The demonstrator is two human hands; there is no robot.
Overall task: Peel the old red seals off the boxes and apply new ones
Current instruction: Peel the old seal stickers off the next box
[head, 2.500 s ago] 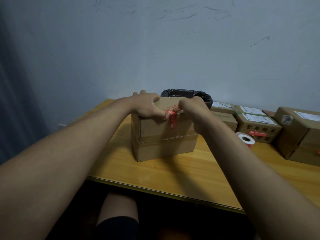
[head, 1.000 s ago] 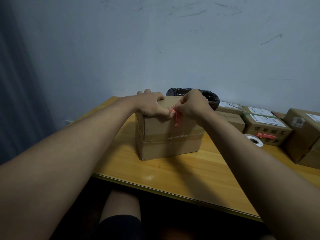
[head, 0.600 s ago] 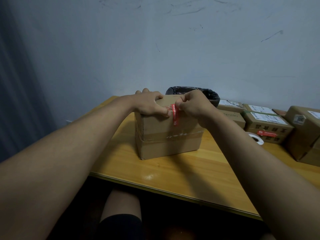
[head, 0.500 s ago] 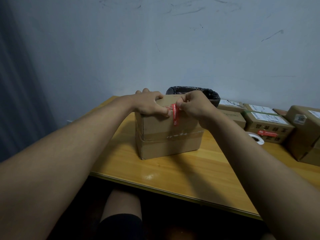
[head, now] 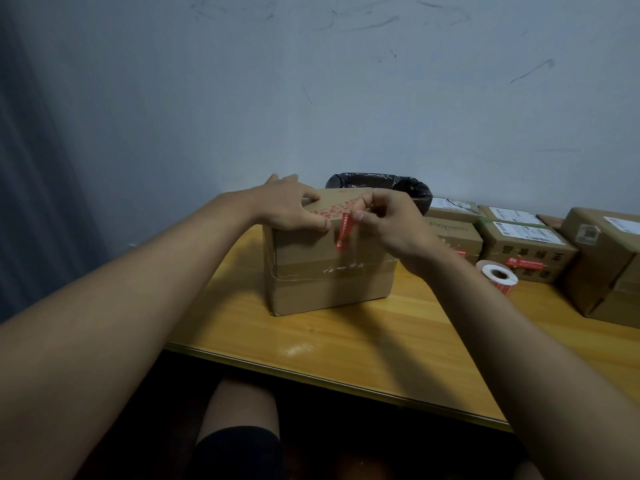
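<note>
Brown taped cardboard box (head: 329,271) sits mid wooden yellow table (head: 363,341). Left hand (head: 291,206) lies flat, fingers pressed together on the box's top edge at 9 o'clock of the thin red paper seal strip (head: 344,232). Right hand (head: 388,220) pinches the strip's upper end; the strip hangs down the front face. Red residue patch (head: 329,213) on box top. White roll of red seals (head: 497,275) at 3 o'clock, beside stacked brown labelled parcels (head: 526,247). Black-lined bin (head: 381,185) behind at 12
</note>
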